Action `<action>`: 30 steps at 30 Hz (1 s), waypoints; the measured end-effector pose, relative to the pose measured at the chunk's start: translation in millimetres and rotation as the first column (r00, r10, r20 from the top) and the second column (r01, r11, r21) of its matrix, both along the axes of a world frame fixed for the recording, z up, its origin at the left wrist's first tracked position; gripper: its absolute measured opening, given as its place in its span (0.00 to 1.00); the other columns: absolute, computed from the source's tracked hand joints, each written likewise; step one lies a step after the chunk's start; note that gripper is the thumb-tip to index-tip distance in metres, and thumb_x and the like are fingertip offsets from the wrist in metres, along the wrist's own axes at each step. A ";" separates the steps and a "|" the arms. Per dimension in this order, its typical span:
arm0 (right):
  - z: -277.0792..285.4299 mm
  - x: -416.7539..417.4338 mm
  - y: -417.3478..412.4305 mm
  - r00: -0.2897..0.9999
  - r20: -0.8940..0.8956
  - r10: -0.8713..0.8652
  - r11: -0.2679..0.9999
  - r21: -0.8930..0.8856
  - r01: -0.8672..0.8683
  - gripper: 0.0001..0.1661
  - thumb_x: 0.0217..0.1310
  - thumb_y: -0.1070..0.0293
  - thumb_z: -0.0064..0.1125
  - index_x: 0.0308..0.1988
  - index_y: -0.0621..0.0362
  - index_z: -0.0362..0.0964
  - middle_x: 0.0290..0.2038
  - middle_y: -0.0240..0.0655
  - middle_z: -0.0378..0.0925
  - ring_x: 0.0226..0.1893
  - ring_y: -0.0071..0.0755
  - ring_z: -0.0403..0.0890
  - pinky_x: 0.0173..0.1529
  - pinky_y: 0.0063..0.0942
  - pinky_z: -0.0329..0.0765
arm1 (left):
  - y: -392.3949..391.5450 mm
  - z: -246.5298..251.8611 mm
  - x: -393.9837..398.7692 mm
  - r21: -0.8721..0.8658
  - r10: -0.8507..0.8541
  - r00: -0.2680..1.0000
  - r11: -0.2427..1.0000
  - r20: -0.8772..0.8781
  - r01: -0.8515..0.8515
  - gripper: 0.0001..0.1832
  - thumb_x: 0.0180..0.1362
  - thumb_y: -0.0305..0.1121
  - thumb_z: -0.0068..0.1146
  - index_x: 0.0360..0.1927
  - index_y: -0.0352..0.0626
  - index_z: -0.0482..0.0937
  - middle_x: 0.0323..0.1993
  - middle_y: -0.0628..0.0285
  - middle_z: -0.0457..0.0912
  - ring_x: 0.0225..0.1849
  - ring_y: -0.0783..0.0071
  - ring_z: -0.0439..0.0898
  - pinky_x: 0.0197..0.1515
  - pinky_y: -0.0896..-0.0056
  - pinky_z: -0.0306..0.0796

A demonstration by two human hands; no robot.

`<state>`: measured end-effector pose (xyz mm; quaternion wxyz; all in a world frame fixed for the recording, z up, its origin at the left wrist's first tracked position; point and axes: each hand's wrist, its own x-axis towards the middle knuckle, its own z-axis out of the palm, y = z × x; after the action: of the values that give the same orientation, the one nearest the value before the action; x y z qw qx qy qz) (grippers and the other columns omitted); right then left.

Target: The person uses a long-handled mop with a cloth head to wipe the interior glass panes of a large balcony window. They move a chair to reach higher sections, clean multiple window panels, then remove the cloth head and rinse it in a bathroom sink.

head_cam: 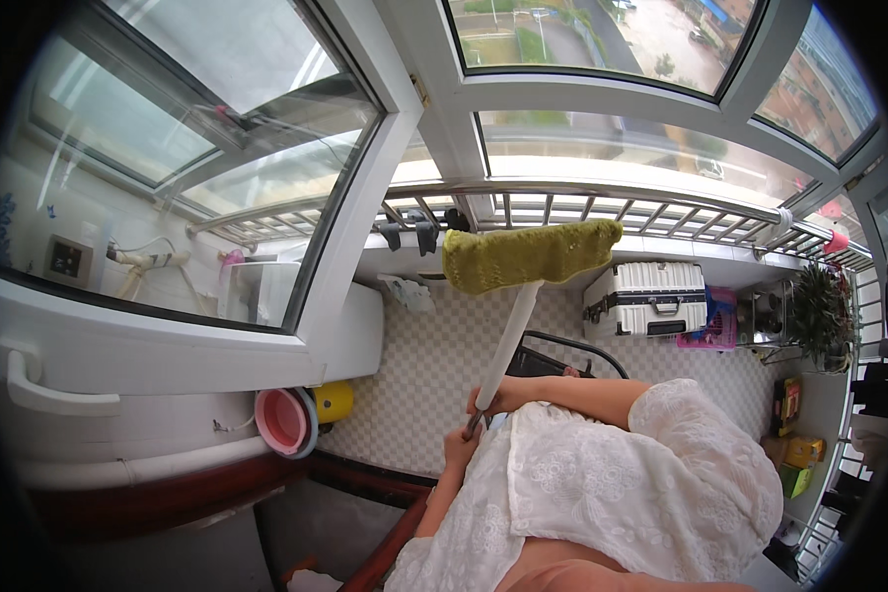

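Note:
A window washer with an olive-green fabric pad (534, 255) and a white pole (509, 344) is raised in front of me, its pad up and away from my body. My right hand (494, 396) is closed around the pole's lower part. Just below it, my left hand (460, 445) grips the grey end of the handle. In this view the pad overlaps the metal railing and window ledge; whether it touches anything cannot be told.
An open window sash (355, 222) stands at the left, near a white door handle (59, 388). A metal railing (636, 206) runs along the windows. A silver suitcase (658, 288), potted plant (818, 311), pink basin (281, 420) and yellow bucket (333, 402) stand around the tiled floor (399, 370).

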<state>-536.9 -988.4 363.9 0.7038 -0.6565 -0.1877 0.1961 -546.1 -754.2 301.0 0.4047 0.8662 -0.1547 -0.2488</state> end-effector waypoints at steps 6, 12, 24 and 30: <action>-15.7 6.7 14.7 0.951 -0.287 -0.119 0.992 0.005 0.125 0.22 0.49 0.75 0.59 0.48 0.59 0.68 0.46 0.38 0.73 0.45 0.33 0.75 0.45 0.31 0.74 | 35.9 1.9 6.9 0.188 0.048 0.995 0.980 0.088 -0.064 0.19 0.49 0.41 0.58 0.15 0.36 0.70 0.12 0.49 0.68 0.16 0.50 0.71 0.20 0.59 0.61; -71.3 -22.7 -39.2 0.873 -0.201 -0.445 0.743 -0.627 0.234 0.24 0.40 0.64 0.62 0.42 0.60 0.73 0.35 0.41 0.79 0.37 0.40 0.80 0.43 0.31 0.75 | 69.0 -3.2 -19.3 0.509 0.116 0.992 0.851 0.056 -0.128 0.21 0.49 0.48 0.55 0.17 0.38 0.75 0.17 0.49 0.75 0.25 0.47 0.75 0.27 0.52 0.67; -180.8 -108.0 -179.4 0.737 -0.358 -0.573 0.577 -0.815 0.053 0.17 0.49 0.64 0.57 0.40 0.60 0.74 0.30 0.38 0.79 0.30 0.31 0.80 0.35 0.28 0.75 | 92.8 -11.3 -96.1 0.799 0.593 0.788 0.550 -0.169 -0.243 0.21 0.50 0.47 0.52 0.32 0.36 0.79 0.35 0.44 0.79 0.40 0.47 0.77 0.43 0.52 0.71; -169.9 -110.6 -212.2 0.385 -0.432 -0.816 0.545 -0.797 0.260 0.15 0.53 0.66 0.52 0.41 0.59 0.73 0.29 0.34 0.77 0.24 0.28 0.79 0.23 0.24 0.70 | 129.9 -57.9 -146.8 0.784 0.836 0.514 0.445 -0.191 -0.433 0.24 0.49 0.45 0.55 0.33 0.28 0.78 0.34 0.40 0.79 0.40 0.46 0.78 0.42 0.54 0.70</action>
<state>-647.5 -1200.6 194.0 0.4767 -0.7124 0.4522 0.2464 -692.9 -624.3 243.1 0.1674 0.8206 0.4246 -0.3439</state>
